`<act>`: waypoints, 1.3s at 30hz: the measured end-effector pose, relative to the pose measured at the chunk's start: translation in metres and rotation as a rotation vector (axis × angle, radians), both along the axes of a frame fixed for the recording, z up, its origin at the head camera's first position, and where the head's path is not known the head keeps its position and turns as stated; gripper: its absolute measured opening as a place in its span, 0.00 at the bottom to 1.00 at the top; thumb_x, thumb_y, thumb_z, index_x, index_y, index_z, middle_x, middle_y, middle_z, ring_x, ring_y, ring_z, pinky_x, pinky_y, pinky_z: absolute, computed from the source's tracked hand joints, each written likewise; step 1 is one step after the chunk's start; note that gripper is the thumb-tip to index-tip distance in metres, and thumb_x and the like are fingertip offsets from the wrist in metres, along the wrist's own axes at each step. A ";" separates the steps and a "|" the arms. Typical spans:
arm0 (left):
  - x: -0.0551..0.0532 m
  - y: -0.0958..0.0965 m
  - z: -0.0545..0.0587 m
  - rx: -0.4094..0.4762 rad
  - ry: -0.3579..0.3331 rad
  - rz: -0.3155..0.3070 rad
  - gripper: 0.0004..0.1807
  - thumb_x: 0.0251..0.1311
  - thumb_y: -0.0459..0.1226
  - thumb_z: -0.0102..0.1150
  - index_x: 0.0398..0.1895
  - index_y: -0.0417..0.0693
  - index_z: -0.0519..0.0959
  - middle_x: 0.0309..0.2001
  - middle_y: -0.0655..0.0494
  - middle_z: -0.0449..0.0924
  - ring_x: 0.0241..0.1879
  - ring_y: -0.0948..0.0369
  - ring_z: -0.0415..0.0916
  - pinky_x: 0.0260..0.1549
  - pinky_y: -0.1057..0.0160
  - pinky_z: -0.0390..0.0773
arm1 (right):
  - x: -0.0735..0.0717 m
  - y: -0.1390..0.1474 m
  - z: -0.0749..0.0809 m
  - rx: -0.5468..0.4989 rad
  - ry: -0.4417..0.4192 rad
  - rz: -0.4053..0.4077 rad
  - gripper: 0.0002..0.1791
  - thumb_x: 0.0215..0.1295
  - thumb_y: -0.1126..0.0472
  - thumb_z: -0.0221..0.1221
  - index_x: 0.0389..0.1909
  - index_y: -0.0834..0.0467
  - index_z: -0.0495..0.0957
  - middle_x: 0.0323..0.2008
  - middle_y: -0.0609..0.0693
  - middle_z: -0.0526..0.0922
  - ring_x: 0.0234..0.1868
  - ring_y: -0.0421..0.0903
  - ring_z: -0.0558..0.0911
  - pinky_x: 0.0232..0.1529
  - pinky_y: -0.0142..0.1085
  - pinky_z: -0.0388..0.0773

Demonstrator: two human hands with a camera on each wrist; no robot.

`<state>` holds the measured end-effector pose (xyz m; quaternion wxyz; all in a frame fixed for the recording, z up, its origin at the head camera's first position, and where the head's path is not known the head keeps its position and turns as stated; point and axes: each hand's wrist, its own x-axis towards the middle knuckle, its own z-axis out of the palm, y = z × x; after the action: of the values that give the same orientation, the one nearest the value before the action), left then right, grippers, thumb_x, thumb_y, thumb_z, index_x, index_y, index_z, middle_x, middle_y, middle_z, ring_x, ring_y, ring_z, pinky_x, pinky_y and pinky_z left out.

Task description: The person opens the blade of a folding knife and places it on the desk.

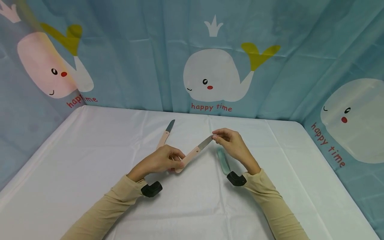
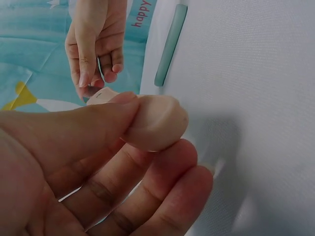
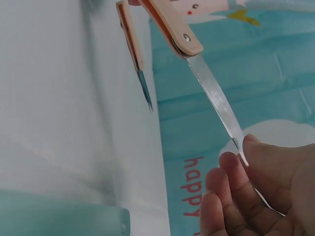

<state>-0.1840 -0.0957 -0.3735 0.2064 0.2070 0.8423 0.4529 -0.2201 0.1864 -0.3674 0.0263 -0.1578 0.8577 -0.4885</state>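
Observation:
My left hand (image 1: 162,159) grips the pale pink handle of an unfolded folding knife (image 1: 192,155) between thumb and fingers, raised over the table. At the far end of its grey blade, my right hand (image 1: 232,143) has thumb and fingertips at the tip, pinching it; the right wrist view shows the blade (image 3: 214,93) running to those fingers. Beyond the left hand lies a second pink folding knife (image 1: 163,138), also unfolded, its lower handle end hidden by that hand. Below the right hand is a green folding knife (image 1: 222,161), its blade largely folded into the handle.
A white cloth covers the table (image 1: 192,210). Behind it and at both sides hangs a blue curtain (image 1: 162,66) printed with whales. A black wrist device (image 1: 151,189) sits at the left cuff, and a matching device (image 1: 236,179) at the right one, close to the green knife.

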 end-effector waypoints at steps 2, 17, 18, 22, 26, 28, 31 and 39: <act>-0.001 0.000 -0.001 0.002 0.003 0.007 0.13 0.62 0.34 0.65 0.47 0.35 0.83 0.29 0.50 0.85 0.25 0.61 0.79 0.27 0.60 0.81 | -0.001 0.002 0.001 0.015 0.000 -0.006 0.19 0.72 0.57 0.58 0.58 0.64 0.77 0.49 0.61 0.85 0.50 0.60 0.84 0.51 0.43 0.82; -0.004 0.001 -0.003 -0.006 0.007 0.111 0.15 0.62 0.36 0.65 0.48 0.34 0.81 0.25 0.52 0.85 0.23 0.61 0.79 0.26 0.63 0.79 | -0.014 0.030 -0.004 0.178 -0.061 0.047 0.19 0.73 0.56 0.57 0.56 0.65 0.79 0.51 0.59 0.84 0.48 0.53 0.84 0.50 0.40 0.78; -0.005 0.000 -0.003 -0.006 0.011 0.121 0.15 0.62 0.36 0.65 0.48 0.34 0.81 0.25 0.52 0.85 0.22 0.61 0.80 0.26 0.63 0.80 | -0.014 0.031 -0.004 0.184 -0.069 0.057 0.19 0.73 0.57 0.57 0.56 0.65 0.79 0.51 0.60 0.84 0.48 0.53 0.84 0.51 0.40 0.77; -0.009 -0.001 -0.005 -0.014 0.014 0.176 0.15 0.62 0.35 0.66 0.48 0.34 0.81 0.25 0.51 0.85 0.22 0.61 0.81 0.27 0.62 0.82 | -0.016 0.037 -0.006 0.224 -0.133 0.103 0.19 0.72 0.56 0.57 0.57 0.64 0.78 0.52 0.60 0.83 0.50 0.53 0.84 0.50 0.39 0.77; -0.015 -0.001 -0.006 -0.029 0.002 0.226 0.15 0.61 0.36 0.66 0.48 0.34 0.81 0.24 0.51 0.85 0.22 0.61 0.82 0.27 0.63 0.82 | -0.018 0.041 -0.010 0.268 -0.199 0.155 0.19 0.71 0.57 0.59 0.58 0.63 0.78 0.51 0.59 0.83 0.49 0.50 0.83 0.51 0.39 0.77; -0.018 0.001 -0.006 -0.033 -0.004 0.244 0.15 0.61 0.35 0.67 0.47 0.34 0.82 0.24 0.51 0.85 0.22 0.61 0.82 0.26 0.64 0.82 | -0.018 0.042 -0.012 0.278 -0.218 0.184 0.20 0.70 0.58 0.59 0.58 0.63 0.78 0.50 0.59 0.82 0.49 0.49 0.83 0.52 0.40 0.77; -0.024 0.002 -0.006 -0.042 0.002 0.256 0.15 0.60 0.35 0.67 0.47 0.33 0.81 0.24 0.50 0.85 0.21 0.62 0.81 0.25 0.64 0.82 | -0.019 0.043 -0.014 0.282 -0.239 0.214 0.20 0.68 0.59 0.62 0.58 0.64 0.78 0.48 0.58 0.82 0.48 0.48 0.83 0.53 0.40 0.76; -0.038 0.007 -0.007 -0.085 0.012 0.281 0.16 0.60 0.35 0.67 0.47 0.33 0.82 0.24 0.49 0.85 0.20 0.63 0.81 0.23 0.66 0.79 | -0.019 0.039 -0.016 0.327 -0.224 0.218 0.21 0.64 0.60 0.65 0.56 0.64 0.79 0.46 0.58 0.83 0.44 0.46 0.82 0.47 0.36 0.76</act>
<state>-0.2216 -0.0891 -0.3800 0.1444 0.0808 0.8826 0.4400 -0.2387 0.2254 -0.3836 0.1991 -0.1881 0.8951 -0.3518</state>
